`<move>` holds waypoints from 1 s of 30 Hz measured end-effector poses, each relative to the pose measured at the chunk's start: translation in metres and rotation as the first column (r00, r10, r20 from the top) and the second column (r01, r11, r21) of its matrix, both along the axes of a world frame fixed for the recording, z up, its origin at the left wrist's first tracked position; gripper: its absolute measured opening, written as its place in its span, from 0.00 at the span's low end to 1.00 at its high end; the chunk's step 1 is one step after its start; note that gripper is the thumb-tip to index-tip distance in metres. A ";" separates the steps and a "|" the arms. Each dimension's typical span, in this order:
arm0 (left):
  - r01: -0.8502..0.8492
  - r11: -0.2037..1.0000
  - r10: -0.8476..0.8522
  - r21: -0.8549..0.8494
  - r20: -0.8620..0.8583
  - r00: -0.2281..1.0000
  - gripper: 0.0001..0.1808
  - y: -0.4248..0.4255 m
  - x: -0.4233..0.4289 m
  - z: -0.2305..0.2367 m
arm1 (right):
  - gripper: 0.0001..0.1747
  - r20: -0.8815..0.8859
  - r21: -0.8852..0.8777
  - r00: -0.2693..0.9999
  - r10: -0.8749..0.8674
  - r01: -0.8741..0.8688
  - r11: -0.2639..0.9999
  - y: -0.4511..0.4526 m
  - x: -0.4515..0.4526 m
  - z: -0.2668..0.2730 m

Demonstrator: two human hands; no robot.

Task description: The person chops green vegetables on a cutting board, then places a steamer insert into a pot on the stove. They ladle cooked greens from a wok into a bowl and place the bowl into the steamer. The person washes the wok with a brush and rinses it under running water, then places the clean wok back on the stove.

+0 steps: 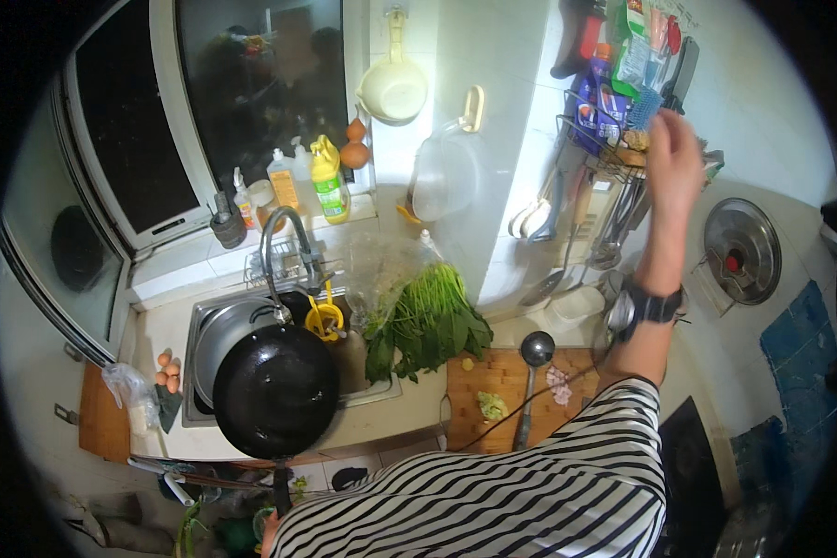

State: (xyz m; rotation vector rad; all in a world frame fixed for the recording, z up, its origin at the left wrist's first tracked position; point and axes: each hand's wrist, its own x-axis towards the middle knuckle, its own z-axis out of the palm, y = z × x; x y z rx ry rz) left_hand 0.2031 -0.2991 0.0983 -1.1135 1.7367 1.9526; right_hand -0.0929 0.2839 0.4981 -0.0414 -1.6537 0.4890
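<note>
A black wok (277,390) is tilted over the front of the steel sink (202,408), its inside wet and shiny beneath the curved faucet (279,230). My left hand (270,528) grips its dark handle (282,488) low in the picture, mostly hidden by my striped shirt. Up at the wall rack (577,125), my right hand (673,150) reaches in beside a blue bristled brush (644,108). That hand is blurred, and whether its fingers hold the brush cannot be made out.
Leafy greens (429,321) lie right of the sink. A ladle (532,376) and chopped food (491,406) rest on a wooden cutting board (471,432). Several eggs (169,373) sit left of the sink. Bottles (328,181) line the sill; a pot lid (742,251) hangs at right.
</note>
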 end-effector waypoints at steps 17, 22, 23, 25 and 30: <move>0.046 0.995 -0.023 0.088 -0.249 0.968 0.10 0.011 0.018 0.027 | 0.18 -0.065 -0.444 0.599 0.798 -0.733 0.515 0.166 -0.039 -0.037; 0.049 0.980 0.001 0.193 -0.253 0.967 0.10 -0.008 0.028 0.031 | 0.18 -0.036 -0.424 0.573 0.819 -0.751 0.507 0.007 0.009 -0.051; 0.073 0.983 -0.028 0.167 -0.260 0.965 0.11 -0.012 0.029 0.032 | 0.19 0.011 -0.358 0.584 0.811 -0.755 0.549 -0.030 0.016 -0.060; 0.072 0.980 -0.027 0.187 -0.234 0.972 0.10 -0.018 0.031 0.032 | 0.18 0.291 -0.307 0.462 0.838 -0.784 0.539 -0.101 0.031 -0.089; 0.139 0.968 -0.082 0.208 -0.259 0.962 0.11 -0.028 0.030 0.029 | 0.26 0.917 -0.216 0.016 0.399 -0.820 0.530 -0.263 0.037 -0.202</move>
